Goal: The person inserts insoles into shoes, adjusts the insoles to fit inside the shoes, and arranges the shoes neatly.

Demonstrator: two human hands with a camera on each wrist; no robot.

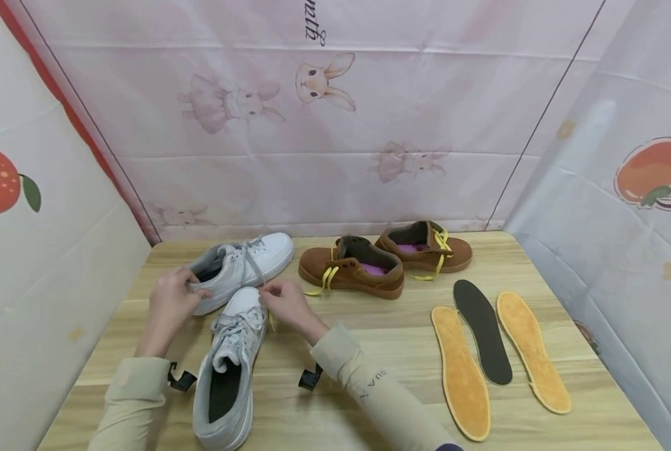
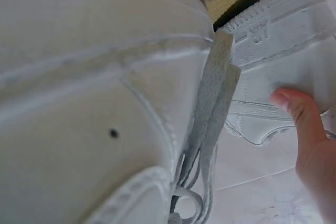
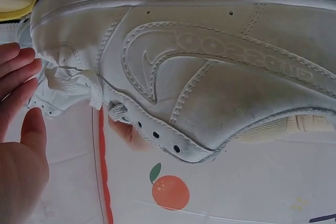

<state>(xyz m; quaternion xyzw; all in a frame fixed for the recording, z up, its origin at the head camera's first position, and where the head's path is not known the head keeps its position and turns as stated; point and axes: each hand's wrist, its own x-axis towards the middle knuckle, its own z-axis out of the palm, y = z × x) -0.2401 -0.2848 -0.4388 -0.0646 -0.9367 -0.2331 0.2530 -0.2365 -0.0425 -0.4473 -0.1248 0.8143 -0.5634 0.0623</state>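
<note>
Two white sneakers are on the left of the wooden table. My left hand (image 1: 171, 297) grips the heel of the far white sneaker (image 1: 259, 263); its thumb (image 2: 302, 111) presses the heel's side in the left wrist view. The near white sneaker (image 1: 230, 369) lies with its toe away from me, laces loosely tangled over its tongue. Beside that toe is my right hand (image 1: 290, 307). In the right wrist view its thumb (image 3: 34, 129) stands apart from the fingers, with nothing visible between them. A grey lace (image 1: 252, 266) crosses the far sneaker towards this hand.
Brown shoes (image 1: 354, 269) with yellow laces (image 1: 441, 244) stand at the back. Orange insoles (image 1: 462, 376) and a dark insole (image 1: 484, 335) lie on the right. Black clips (image 1: 311, 378) are by both wrists. Printed cloth walls (image 1: 335, 188) enclose the table's back and sides.
</note>
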